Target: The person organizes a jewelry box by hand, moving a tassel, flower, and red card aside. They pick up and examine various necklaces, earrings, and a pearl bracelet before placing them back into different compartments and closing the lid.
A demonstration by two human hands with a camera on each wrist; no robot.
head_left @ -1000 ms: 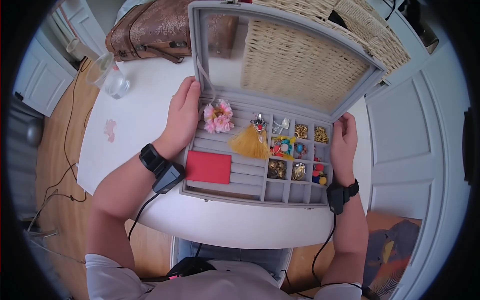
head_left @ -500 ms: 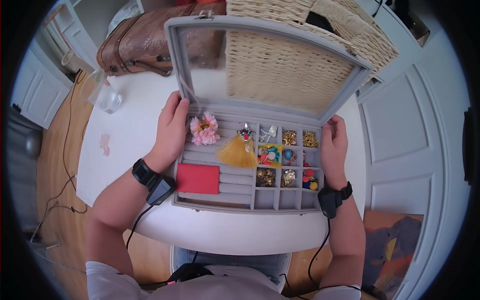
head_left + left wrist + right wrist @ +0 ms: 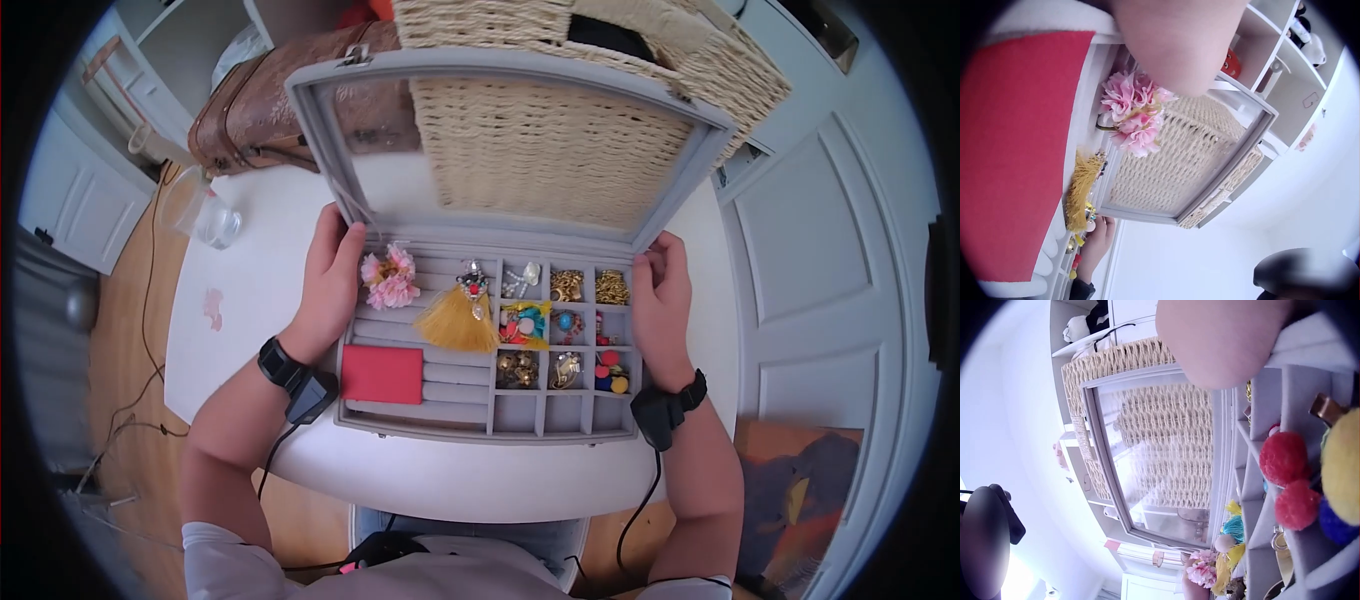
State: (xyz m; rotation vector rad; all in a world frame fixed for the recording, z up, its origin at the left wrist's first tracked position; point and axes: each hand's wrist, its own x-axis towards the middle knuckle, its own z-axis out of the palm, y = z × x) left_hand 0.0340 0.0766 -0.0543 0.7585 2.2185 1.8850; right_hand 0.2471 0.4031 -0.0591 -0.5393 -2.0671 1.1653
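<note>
A grey jewelry box (image 3: 460, 437) lies on the white table with its clear-windowed lid (image 3: 515, 68) standing up. My left hand (image 3: 325, 290) grips its left side near the hinge, thumb at the top edge. On the opposite side my right hand (image 3: 664, 305) holds the box, its fingers near the back corner. Inside, on the ring rolls, are a pink flower piece (image 3: 390, 277), a yellow tassel ornament (image 3: 459, 318) and a flat red rectangle (image 3: 382, 375). Small compartments hold gold chains (image 3: 611, 287), pompoms (image 3: 1284, 458) and other trinkets; several in the front row are bare.
Behind the lid stands a woven basket (image 3: 600, 25), with a brown patterned suitcase (image 3: 300, 90) to its left. A clear cup (image 3: 217, 222) stands at the left of the white table (image 3: 250, 260). Cables run from both wrist cameras, and a painting (image 3: 800, 490) leans at the right.
Both hands have shifted the box to the left, and its front edge looks more level. The lid stays up, and the things inside keep their places. The head view has also shifted.
</note>
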